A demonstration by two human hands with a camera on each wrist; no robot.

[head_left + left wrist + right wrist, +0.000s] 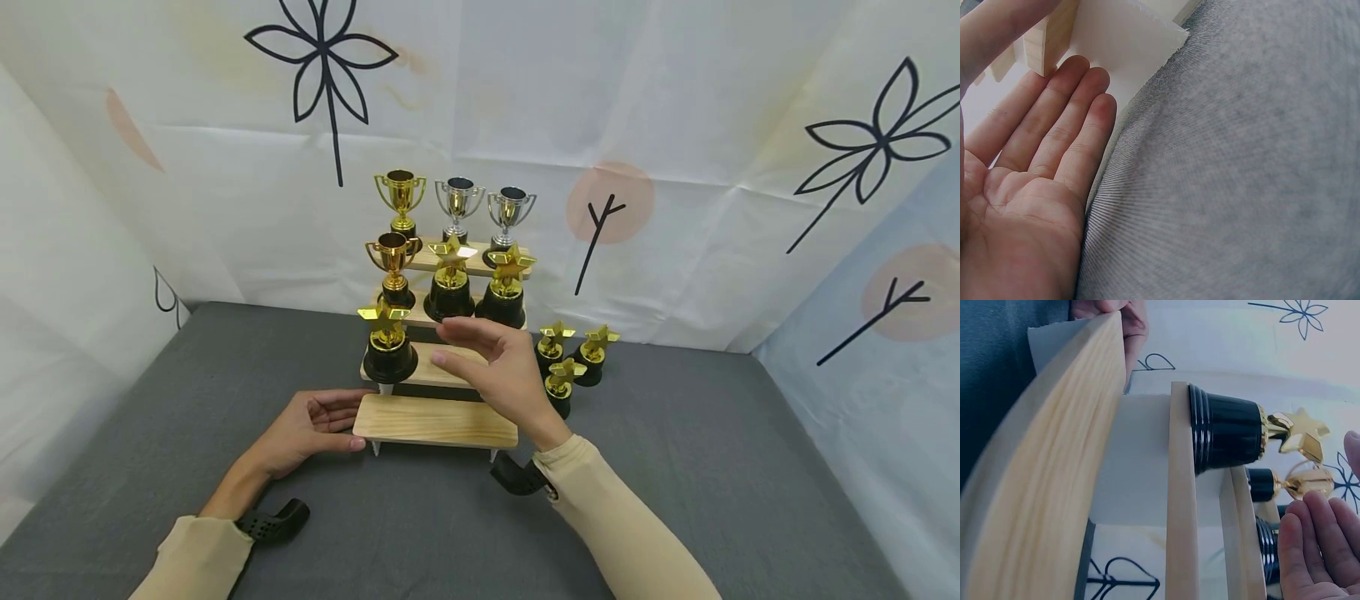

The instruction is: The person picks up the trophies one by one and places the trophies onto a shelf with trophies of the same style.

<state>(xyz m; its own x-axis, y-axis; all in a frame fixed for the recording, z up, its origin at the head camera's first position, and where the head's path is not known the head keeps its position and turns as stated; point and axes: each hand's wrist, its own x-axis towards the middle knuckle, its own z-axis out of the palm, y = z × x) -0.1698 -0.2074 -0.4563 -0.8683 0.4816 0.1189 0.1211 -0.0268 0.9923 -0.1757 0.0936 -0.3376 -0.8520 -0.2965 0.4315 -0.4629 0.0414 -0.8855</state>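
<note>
A tiered wooden stand (435, 422) with white side supports carries several small trophies. My left hand (318, 429) touches the left end of its lowest step, fingers straight along the side; the left wrist view shows the open palm (1029, 206) beside the white support. My right hand (506, 367) hovers over the right part of the second step with nothing in it, fingers extended. A gold star trophy (388, 343) stands at the left of that step. Above it are a bronze-coloured cup (394, 262) and two star trophies (451, 279) (506, 287).
On the top step stand a gold cup (401, 200) and two silver cups (460, 204) (512, 212). Several smaller star trophies (592, 354) are grouped on the grey cloth (675, 467) right of the stand. A white patterned curtain (510, 92) hangs behind.
</note>
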